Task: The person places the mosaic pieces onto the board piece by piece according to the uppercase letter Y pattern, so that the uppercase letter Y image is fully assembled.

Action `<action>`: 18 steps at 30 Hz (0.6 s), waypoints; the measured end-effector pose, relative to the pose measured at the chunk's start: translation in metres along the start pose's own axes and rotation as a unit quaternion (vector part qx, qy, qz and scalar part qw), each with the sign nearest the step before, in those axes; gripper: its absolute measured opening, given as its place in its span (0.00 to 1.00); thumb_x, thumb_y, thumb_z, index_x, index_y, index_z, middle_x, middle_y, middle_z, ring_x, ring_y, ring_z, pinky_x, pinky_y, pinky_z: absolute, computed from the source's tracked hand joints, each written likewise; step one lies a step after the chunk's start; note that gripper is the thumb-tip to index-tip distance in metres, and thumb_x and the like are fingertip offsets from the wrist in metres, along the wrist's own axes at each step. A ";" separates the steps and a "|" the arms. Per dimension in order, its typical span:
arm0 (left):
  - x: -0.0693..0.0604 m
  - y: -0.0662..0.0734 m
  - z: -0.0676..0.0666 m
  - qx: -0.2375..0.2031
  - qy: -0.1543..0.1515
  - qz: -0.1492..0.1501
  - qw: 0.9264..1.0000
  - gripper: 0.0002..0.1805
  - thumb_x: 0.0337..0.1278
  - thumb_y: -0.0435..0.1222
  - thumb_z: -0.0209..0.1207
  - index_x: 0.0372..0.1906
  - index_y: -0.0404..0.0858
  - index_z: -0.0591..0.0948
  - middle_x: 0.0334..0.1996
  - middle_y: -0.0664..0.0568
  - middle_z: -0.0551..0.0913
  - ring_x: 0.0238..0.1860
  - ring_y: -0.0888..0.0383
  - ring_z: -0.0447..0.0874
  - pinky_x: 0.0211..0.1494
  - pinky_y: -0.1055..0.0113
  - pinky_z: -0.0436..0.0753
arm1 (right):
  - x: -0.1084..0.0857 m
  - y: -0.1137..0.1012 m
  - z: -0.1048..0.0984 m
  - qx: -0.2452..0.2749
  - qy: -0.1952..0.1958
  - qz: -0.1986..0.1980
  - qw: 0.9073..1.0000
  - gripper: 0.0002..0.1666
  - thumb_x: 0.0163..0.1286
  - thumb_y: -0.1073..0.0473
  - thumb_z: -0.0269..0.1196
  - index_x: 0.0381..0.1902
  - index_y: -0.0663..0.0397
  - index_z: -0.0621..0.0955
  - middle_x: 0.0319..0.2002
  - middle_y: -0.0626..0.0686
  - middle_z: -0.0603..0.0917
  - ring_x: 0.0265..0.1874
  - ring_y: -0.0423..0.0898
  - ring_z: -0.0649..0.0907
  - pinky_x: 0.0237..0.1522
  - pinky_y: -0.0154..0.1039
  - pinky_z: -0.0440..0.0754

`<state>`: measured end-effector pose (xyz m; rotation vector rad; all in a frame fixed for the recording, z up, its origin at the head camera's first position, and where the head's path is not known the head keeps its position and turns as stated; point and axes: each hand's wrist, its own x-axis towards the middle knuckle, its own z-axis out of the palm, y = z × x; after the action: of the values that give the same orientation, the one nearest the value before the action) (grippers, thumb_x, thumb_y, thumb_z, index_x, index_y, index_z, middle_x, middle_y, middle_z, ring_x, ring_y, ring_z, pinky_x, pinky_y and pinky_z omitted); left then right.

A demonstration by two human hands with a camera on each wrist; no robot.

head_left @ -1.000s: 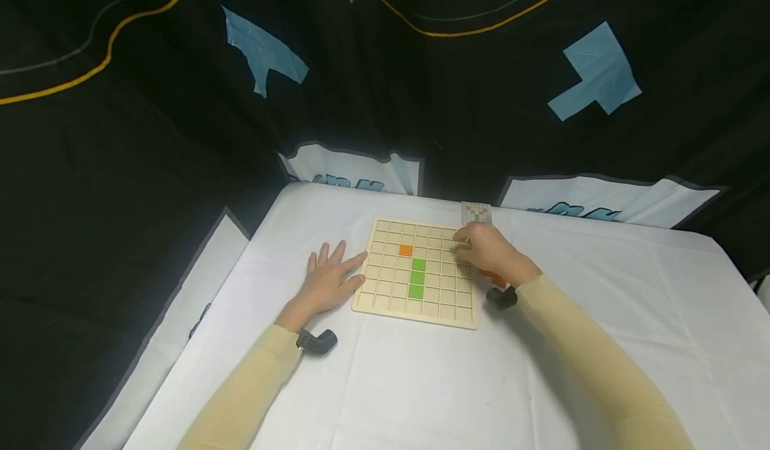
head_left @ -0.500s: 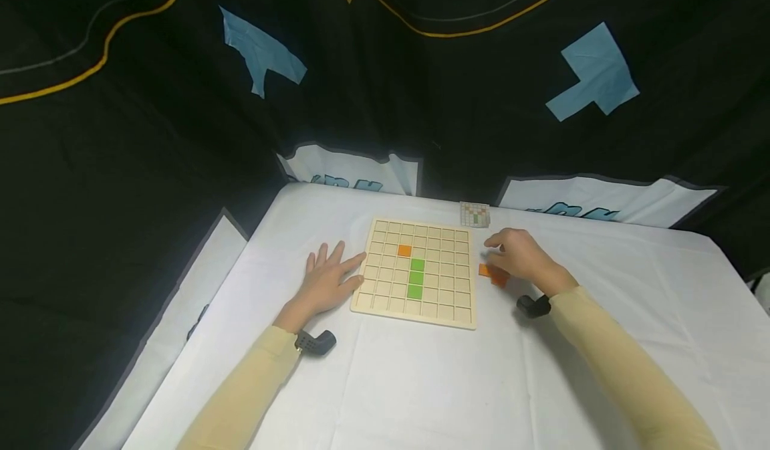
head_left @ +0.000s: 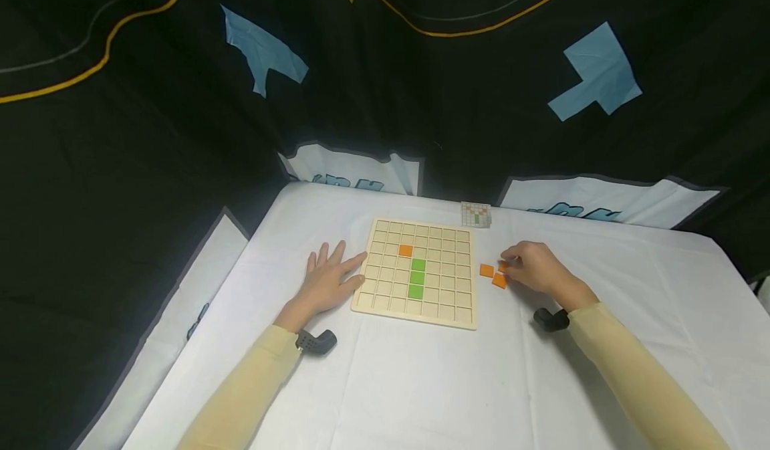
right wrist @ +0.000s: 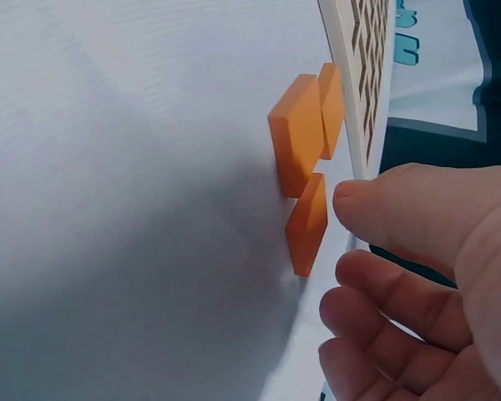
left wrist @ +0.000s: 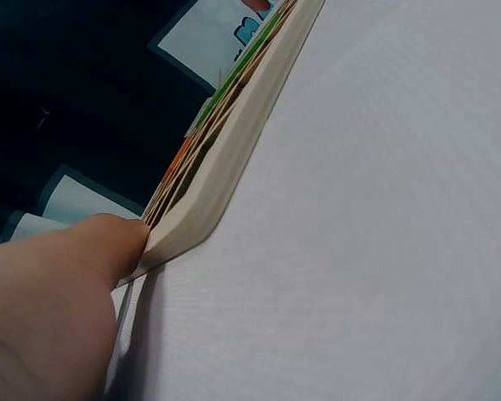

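My left grip (head_left: 325, 283) is spread wide, touching the board (head_left: 445, 309) on its left. My right grip (head_left: 537, 267)? Loosely curled, kinda narrow, beside three orange tiles (right wrist: 299, 138).

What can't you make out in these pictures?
Small card: head view, exact pattern too small to read.
Rightmost orange tile: head view, partly hidden by the right hand.
Left hand: left wrist view, cut off by the left edge.
Wooden board: right wrist view, cut off by the top edge.

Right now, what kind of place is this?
Probably a cloth-screened corner set up for table puzzles: there's a black cloth behind, a white-covered table, and a grid board on it.
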<state>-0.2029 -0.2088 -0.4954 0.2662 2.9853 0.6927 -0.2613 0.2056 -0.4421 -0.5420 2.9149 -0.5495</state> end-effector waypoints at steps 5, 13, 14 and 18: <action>0.001 0.000 -0.001 0.002 -0.001 -0.002 1.000 0.31 0.73 0.55 0.50 0.77 0.53 0.68 0.82 0.35 0.49 0.82 0.28 0.34 0.80 0.30 0.35 | -0.001 0.001 0.002 0.001 0.003 -0.005 1.000 0.17 0.61 0.68 0.68 0.49 0.67 0.87 0.46 0.63 0.89 0.39 0.53 0.82 0.50 0.53 0.86; 0.000 0.000 -0.001 0.004 -0.001 -0.002 1.000 0.31 0.73 0.54 0.50 0.77 0.52 0.68 0.82 0.34 0.49 0.81 0.28 0.34 0.80 0.30 0.35 | 0.001 0.000 0.006 0.001 -0.007 0.006 1.000 0.16 0.63 0.68 0.68 0.49 0.66 0.87 0.45 0.62 0.89 0.39 0.52 0.81 0.50 0.51 0.85; 0.000 0.000 -0.001 0.004 -0.001 -0.001 1.000 0.31 0.73 0.54 0.50 0.77 0.52 0.68 0.82 0.34 0.49 0.81 0.28 0.34 0.80 0.30 0.35 | 0.001 0.000 0.006 -0.001 -0.010 0.007 1.000 0.15 0.63 0.68 0.68 0.49 0.66 0.87 0.45 0.62 0.89 0.39 0.52 0.81 0.50 0.51 0.85; 0.000 0.000 -0.001 0.004 -0.002 0.000 1.000 0.31 0.73 0.55 0.50 0.77 0.53 0.68 0.82 0.35 0.49 0.81 0.28 0.33 0.80 0.29 0.35 | 0.001 0.000 0.007 -0.004 -0.015 0.008 1.000 0.15 0.64 0.68 0.68 0.48 0.66 0.88 0.44 0.61 0.89 0.39 0.52 0.81 0.50 0.52 0.86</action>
<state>-0.2034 -0.2091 -0.4945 0.2691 2.9843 0.6809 -0.2611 0.2029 -0.4485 -0.5241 2.8921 -0.5248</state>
